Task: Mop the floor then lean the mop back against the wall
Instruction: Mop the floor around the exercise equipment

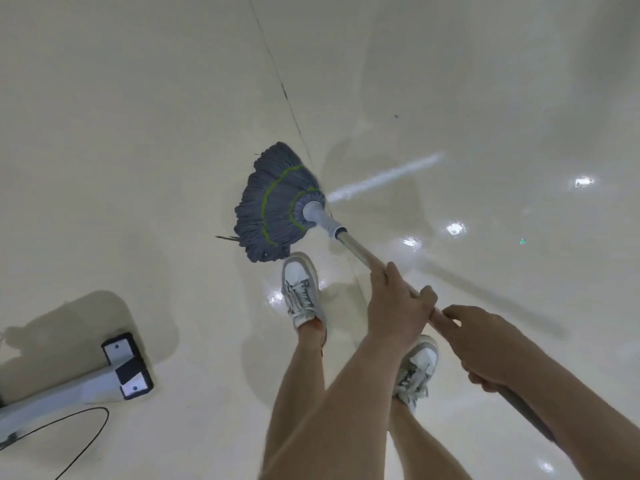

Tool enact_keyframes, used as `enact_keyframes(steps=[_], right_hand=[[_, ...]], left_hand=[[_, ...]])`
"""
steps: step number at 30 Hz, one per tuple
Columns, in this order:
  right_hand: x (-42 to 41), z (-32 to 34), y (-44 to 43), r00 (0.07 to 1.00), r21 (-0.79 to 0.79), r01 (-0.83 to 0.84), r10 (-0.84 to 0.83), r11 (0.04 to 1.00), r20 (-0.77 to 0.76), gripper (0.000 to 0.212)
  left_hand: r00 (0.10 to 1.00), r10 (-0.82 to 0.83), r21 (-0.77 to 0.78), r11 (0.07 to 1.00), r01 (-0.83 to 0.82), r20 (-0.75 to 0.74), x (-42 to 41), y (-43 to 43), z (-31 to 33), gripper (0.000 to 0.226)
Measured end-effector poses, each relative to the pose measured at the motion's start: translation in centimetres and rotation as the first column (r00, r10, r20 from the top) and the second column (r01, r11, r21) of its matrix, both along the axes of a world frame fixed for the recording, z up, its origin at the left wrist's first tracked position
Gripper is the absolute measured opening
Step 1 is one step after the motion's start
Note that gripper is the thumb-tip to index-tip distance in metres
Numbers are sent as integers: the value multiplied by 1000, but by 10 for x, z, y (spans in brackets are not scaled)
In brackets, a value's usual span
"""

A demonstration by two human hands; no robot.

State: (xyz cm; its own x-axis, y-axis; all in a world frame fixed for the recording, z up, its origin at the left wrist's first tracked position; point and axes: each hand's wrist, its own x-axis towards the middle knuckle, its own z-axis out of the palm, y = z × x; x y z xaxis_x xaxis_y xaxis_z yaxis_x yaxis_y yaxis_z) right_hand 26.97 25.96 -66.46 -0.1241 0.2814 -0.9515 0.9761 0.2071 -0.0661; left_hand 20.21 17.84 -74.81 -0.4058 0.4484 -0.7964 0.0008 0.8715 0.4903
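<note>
Underfoot, the floor (138,133) is a smooth, glossy cream surface, open and bare across the far and left parts of the view, with one thin dark seam line (280,84) running from the far edge toward the mop. The mop (277,202) sits near the middle, its fanned head of soft grey strands with two green stitched arcs pressed flat on the floor, just beyond the left shoe (300,289). A pale grey plastic collar joins the head to a slim metal handle (356,251) that slants near and right. The left hand (394,306) is wrapped tight around the handle lower down, and the right hand (485,341) is closed around it higher up, just beside the first. The right shoe (415,372) stands nearer, partly hidden by the left forearm; both shoes are white lace-up trainers. Wet sheen and bright light reflections mark the floor to the right. At the near left, a grey metal furniture leg (86,379) with a black-and-white end foot lies on the floor, a thin black cable (79,431) curling beside it; these narrow the room on that side.
</note>
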Motion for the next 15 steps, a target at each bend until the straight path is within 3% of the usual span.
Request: enact_keyframes(steps=[3, 6, 11, 15], right_hand=[[70, 12, 6, 949, -77, 313, -308, 947, 69, 41], [120, 27, 9, 888, -91, 448, -432, 889, 158, 45], [152, 49, 1, 886, -48, 422, -401, 905, 232, 45], [116, 53, -6, 923, -79, 331, -305, 940, 234, 38]], left_hand=[[995, -78, -1, 997, 79, 61, 63, 16, 10, 63], [980, -182, 24, 983, 180, 86, 113, 29, 19, 57], [929, -343, 29, 939, 343, 142, 155, 36, 33, 47], [951, -233, -41, 969, 246, 202, 128, 39, 30, 46]])
